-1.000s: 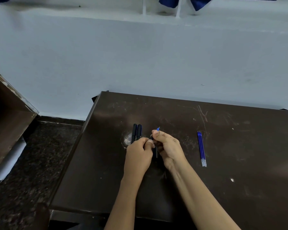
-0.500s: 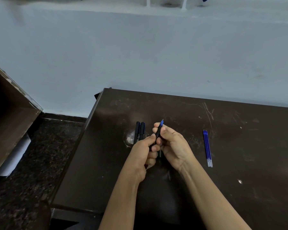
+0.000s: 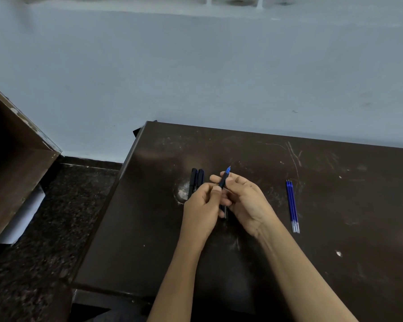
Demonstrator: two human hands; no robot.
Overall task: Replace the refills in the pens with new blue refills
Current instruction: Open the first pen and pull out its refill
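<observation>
Both hands hold one dark pen (image 3: 224, 182) over the middle of the brown table (image 3: 335, 228). Its blue tip points up and away from me. My left hand (image 3: 201, 208) grips the lower barrel, thumb near the grip section. My right hand (image 3: 242, 201) pinches the front part near the tip. The lower end of the pen shows between the hands. Two black pens (image 3: 196, 181) lie side by side just left of the hands. A few blue refills (image 3: 292, 204) lie together on the table to the right.
A pale wall runs behind the table. To the left stands a brown wooden box or cabinet (image 3: 16, 163) with a white sheet (image 3: 23, 219) under it, on a dark speckled floor (image 3: 44, 240). The table's left edge (image 3: 102, 224) is close to my left arm.
The pen has been raised slightly, so more of its blue tip shows above my fingers. Both hands stay on it in the same place on the table.
</observation>
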